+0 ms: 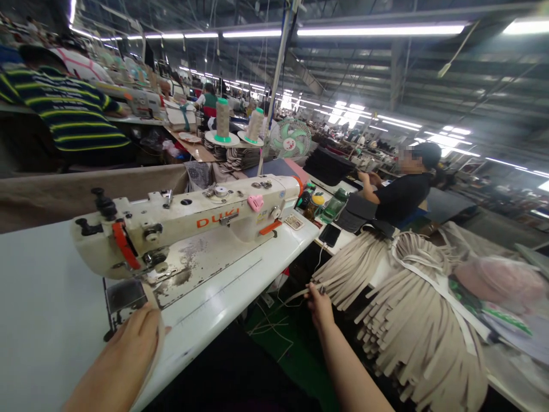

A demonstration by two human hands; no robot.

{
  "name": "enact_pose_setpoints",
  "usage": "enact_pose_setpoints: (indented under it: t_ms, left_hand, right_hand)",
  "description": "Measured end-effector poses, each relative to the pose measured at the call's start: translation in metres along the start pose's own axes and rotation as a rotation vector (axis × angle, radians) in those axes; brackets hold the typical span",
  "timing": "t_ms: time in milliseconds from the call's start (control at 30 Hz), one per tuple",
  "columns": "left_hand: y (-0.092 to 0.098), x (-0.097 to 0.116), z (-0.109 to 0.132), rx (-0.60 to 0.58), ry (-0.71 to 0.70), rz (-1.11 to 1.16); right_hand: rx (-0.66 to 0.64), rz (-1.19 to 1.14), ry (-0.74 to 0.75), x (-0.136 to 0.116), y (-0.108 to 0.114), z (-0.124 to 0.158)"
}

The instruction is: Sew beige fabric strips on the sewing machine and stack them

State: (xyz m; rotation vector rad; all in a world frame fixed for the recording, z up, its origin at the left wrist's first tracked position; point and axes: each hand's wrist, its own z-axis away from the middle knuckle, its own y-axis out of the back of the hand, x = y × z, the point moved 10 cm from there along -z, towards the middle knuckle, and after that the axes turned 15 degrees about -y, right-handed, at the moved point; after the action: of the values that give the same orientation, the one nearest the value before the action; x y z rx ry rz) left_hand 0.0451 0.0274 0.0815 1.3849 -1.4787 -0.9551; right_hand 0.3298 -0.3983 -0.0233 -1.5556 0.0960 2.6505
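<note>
So the landmark here is the cream-white industrial sewing machine with orange lettering (pixel 193 229) sitting on the pale white work table (pixel 38 303). The left hand (pixel 128 349) is right at the needle end of that machine, resting on the table just in front of the presser foot, fingers curled over a thin beige fabric strip (pixel 159 337) that curves down along the hand's edge; looks like a loose pinch, not a tight clamp. The right hand (pixel 318 303) is way off past the machine's other end, beyond the table edge, fingers closed on the tips of a big bundle of long beige fabric strips (pixel 403 320) draped over a stand. Those strips fan out with their long axes running away from the machine, down and to the right, so the right hand is clearly the nearer one to the bundle, while the left has the single strip by the needle. A person in a dark top (pixel 401 197) works farther back.
</note>
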Motion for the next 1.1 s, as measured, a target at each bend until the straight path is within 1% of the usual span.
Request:
enact_pose_setpoints:
  t_ms: [33, 100, 267, 333, 400, 467, 567, 600, 633, 767, 933, 1000, 1100]
  left_hand:
    - [0.003, 0.003, -0.001, -0.017, -0.001, -0.012]
    - [0.003, 0.006, 0.000, -0.055, 0.000, -0.044]
    - [0.003, 0.012, 0.001, -0.060, -0.042, -0.048]
    - [0.008, 0.014, -0.003, -0.062, -0.030, -0.070]
    - [0.017, 0.016, -0.008, -0.056, 0.006, -0.121]
    - [0.026, 0.020, -0.015, -0.045, 0.013, -0.174]
    - [0.036, 0.023, -0.023, 0.001, 0.018, -0.228]
    - [0.038, 0.023, -0.024, 0.016, 0.023, -0.238]
    - [0.040, 0.023, -0.024, 0.029, 0.027, -0.243]
    - [0.046, 0.025, -0.024, 0.073, 0.038, -0.238]
    - [0.053, 0.030, -0.024, 0.163, 0.015, -0.264]
    - [0.054, 0.030, -0.024, 0.177, 0.014, -0.276]
    - [0.051, 0.030, -0.024, 0.141, 0.007, -0.274]
  right_hand:
    - [0.014, -0.018, 0.012, -0.007, 0.004, -0.002]
    - [0.016, -0.037, 0.029, -0.016, 0.004, -0.001]
    - [0.025, -0.069, 0.089, -0.027, -0.009, 0.012]
    - [0.042, -0.071, 0.110, -0.036, -0.012, 0.018]
    - [0.041, -0.049, 0.116, -0.046, -0.017, 0.024]
    - [0.016, -0.001, 0.114, -0.055, -0.027, 0.033]
    - [-0.021, 0.112, 0.126, -0.066, -0.045, 0.049]
    - [0.003, 0.215, 0.181, -0.073, -0.050, 0.056]
    - [-0.005, 0.304, 0.227, -0.078, -0.059, 0.062]
    - [-0.108, 0.498, 0.371, -0.089, -0.094, 0.087]
    - [-0.328, 0.696, 0.627, -0.100, -0.145, 0.129]
    - [-0.384, 0.728, 0.703, -0.102, -0.158, 0.144]
    - [-0.490, 0.765, 0.726, -0.100, -0.173, 0.156]
